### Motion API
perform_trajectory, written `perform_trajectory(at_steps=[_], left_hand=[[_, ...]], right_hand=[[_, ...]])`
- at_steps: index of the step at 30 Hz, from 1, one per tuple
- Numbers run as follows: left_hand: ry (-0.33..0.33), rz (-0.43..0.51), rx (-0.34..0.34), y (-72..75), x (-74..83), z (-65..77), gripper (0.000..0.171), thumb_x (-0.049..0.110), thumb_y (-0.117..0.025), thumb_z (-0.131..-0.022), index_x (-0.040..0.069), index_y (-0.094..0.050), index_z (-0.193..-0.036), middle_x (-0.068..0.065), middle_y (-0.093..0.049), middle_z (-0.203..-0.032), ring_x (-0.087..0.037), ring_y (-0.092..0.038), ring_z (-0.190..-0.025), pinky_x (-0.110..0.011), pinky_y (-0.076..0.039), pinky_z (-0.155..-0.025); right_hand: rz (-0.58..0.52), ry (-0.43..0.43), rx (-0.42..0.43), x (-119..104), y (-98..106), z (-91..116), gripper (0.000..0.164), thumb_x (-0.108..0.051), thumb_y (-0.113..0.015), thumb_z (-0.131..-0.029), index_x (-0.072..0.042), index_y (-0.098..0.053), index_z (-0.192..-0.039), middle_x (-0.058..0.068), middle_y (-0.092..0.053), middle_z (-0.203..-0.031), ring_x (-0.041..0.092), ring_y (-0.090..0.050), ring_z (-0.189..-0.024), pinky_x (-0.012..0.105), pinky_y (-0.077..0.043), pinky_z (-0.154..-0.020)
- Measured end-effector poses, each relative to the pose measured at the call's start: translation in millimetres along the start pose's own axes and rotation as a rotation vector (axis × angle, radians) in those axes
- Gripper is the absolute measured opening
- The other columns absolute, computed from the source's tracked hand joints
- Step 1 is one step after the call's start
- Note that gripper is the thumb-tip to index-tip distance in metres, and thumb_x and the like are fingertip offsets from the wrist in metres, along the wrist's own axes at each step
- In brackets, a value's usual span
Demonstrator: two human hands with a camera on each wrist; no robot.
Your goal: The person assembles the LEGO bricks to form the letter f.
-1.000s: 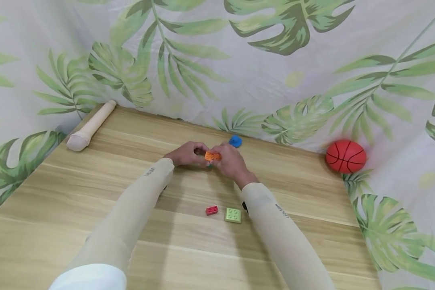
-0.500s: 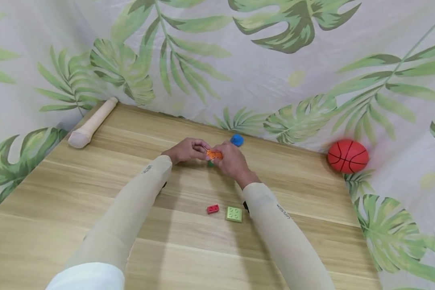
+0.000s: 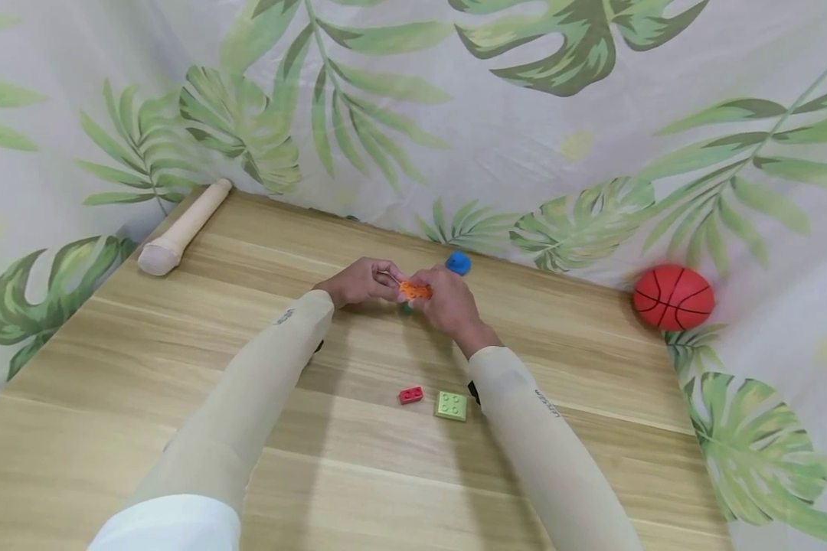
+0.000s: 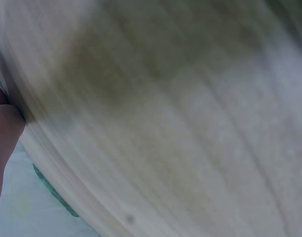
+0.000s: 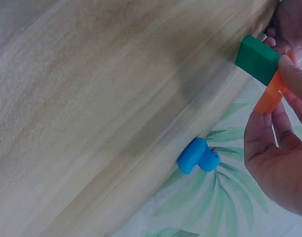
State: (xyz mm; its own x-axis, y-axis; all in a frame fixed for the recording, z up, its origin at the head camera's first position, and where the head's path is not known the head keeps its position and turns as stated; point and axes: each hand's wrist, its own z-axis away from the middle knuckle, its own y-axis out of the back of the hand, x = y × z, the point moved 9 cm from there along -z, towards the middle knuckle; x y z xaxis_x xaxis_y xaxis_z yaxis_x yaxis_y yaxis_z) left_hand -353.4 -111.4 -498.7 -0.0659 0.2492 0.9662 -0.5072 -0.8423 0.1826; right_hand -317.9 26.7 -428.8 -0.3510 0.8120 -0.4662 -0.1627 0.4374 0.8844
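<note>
1. My right hand point(image 3: 448, 302) pinches the orange brick point(image 3: 416, 291) between thumb and fingers, above the tabletop point(image 3: 358, 474); the green block point(image 5: 258, 60) sits against its underside.
2. Since 1 second ago, the gap in my left hand point(image 3: 361, 283) has narrowed: thumb and fingertips now pinch the orange brick's other end.
3. I judge that 2 hands steady these 2 pieces better; whether they're locked together, I can't tell.
4. The red brick point(image 3: 410, 395) and lime brick point(image 3: 451, 406) lie nearer me, just apart.

One brick point(image 5: 269, 95) is coloured orange, one block point(image 5: 258, 59) dark green. Pale cloth point(image 3: 413, 122) is printed with green leaves.
</note>
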Motion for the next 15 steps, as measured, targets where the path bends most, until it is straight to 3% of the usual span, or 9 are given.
perform_trajectory(at_steps=[15], left_hand=[[-0.015,0.026,-0.031,-2.1,0.3,0.2,0.025,0.009,-0.080,-0.096,0.005,-0.068,-0.118,0.005,-0.081,-0.099,-0.011,-0.074,-0.098,-0.026,-0.055,-0.092]], right_hand=[[-0.040,-0.034,0.011,5.9,-3.1,-1.0,0.034,-0.017,-0.086,-0.093,-0.007,-0.077,-0.125,0.011,-0.074,-0.125,0.027,-0.066,-0.115,0.043,-0.056,-0.104]])
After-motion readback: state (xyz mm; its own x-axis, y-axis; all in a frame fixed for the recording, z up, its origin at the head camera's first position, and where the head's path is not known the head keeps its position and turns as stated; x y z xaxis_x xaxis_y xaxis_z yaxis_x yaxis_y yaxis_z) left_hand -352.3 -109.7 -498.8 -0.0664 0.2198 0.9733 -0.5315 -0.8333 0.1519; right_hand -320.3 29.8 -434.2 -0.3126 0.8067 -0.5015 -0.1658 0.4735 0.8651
